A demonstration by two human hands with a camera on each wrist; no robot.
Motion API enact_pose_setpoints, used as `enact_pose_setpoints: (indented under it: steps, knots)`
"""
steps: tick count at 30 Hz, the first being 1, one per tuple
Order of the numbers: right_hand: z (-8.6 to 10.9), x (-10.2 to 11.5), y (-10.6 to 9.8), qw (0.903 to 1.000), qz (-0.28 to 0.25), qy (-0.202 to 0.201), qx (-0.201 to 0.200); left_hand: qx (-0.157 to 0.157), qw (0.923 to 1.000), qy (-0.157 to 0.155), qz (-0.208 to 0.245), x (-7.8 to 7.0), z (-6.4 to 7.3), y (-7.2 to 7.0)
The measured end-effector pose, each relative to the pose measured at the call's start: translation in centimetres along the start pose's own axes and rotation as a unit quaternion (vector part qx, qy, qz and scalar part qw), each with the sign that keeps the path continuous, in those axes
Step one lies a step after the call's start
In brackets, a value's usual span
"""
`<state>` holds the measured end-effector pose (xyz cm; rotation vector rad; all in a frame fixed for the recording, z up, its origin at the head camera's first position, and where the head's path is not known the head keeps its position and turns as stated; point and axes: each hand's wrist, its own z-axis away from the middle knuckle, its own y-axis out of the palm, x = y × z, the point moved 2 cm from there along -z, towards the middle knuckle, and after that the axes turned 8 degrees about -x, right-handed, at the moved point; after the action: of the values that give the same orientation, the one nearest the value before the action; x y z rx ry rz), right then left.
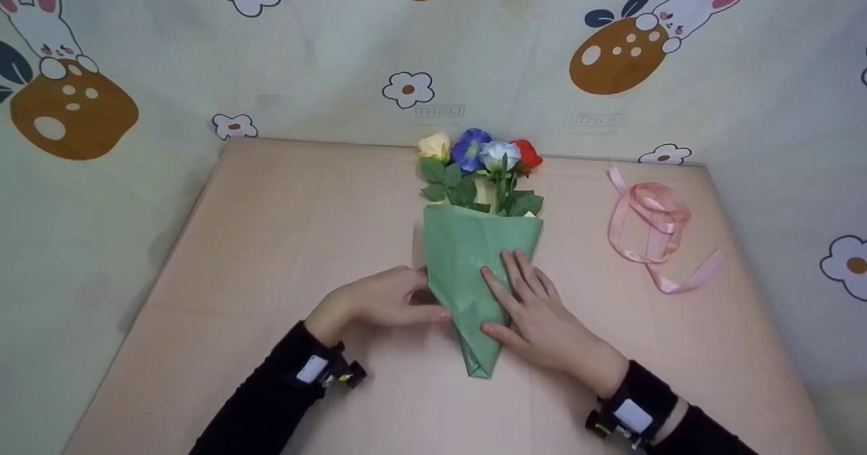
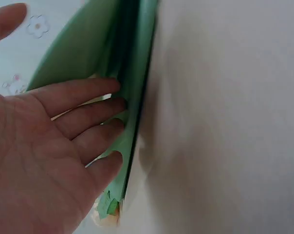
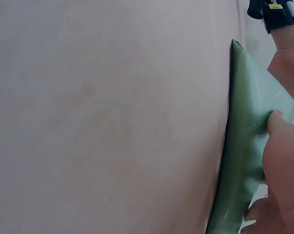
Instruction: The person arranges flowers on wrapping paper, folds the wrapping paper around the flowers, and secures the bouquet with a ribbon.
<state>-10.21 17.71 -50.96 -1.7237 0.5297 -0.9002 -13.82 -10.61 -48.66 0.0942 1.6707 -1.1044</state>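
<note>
"How do the fingers lie?"

"On the right hand [image 1: 548, 319] they are spread and nearly straight, resting on the front of the green wrapping paper [image 1: 467, 258]. On the left hand [image 1: 383, 299] they extend loosely, the thumb well apart, fingertips against the paper by its left edge."

"And the bouquet?"

"On the pinkish counter [image 1: 284, 225], between both hands. The paper narrows toward the person; at the far end show a cream rose [image 1: 434, 147], a violet-blue flower [image 1: 467, 152], a pale blue one and a red one, over green leaves [image 1: 433, 172]."

"Farther out?"

"A loosely coiled pink ribbon [image 1: 670, 227] to the right, well apart. Behind, a pale backdrop [image 1: 339, 35] printed with rabbits."
</note>
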Motion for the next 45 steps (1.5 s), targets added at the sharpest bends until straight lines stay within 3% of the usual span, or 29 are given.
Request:
enact_pose_setpoints:
  steps: [3,6,9,11,18,23,29,34,40,45]
  knots:
    - [-0.1,-0.1,0.1,1.0000,0.001,0.005,0.007,-0.069,0.9948,-0.060,0.043,-0.1,-0.3,-0.3]
    - [-0.1,-0.2,0.1,0.9999,0.004,0.002,0.010,-0.129,0.9791,-0.125,0.095,-0.4,-0.6,-0.4]
    - [-0.1,-0.3,0.2,0.9998,0.005,-0.007,0.016,-0.153,0.9615,-0.186,0.132,-0.7,-0.6,-0.2]
    - [0.0,-0.4,0.1,0.9996,0.003,-0.013,0.025,-0.158,0.9540,-0.214,0.138,-0.7,-0.6,0.1]
    - [0.3,-1.2,-0.4,0.9973,-0.018,-0.027,0.066,-0.143,0.9430,-0.246,0.173,-0.7,-0.5,1.5]
    - [0.5,-1.8,-1.0,0.9959,-0.021,-0.031,0.082,-0.133,0.9426,-0.253,0.173,-1.0,-0.7,2.4]
    - [-0.2,-1.8,-0.8,0.9969,-0.014,-0.025,0.073,-0.123,0.9397,-0.266,0.175,-1.0,-0.9,3.2]
    - [-0.8,-1.6,-0.5,0.9965,-0.010,-0.033,0.077,-0.096,0.9438,-0.277,0.153,-1.1,-0.6,2.6]
    - [-1.1,-1.6,-0.2,0.9959,-0.008,-0.033,0.084,-0.067,0.9328,-0.306,0.178,-0.2,-0.2,1.3]
    - [-1.3,-1.5,-0.1,0.9954,-0.008,-0.035,0.089,-0.045,0.9357,-0.320,0.141,0.2,0.2,0.4]
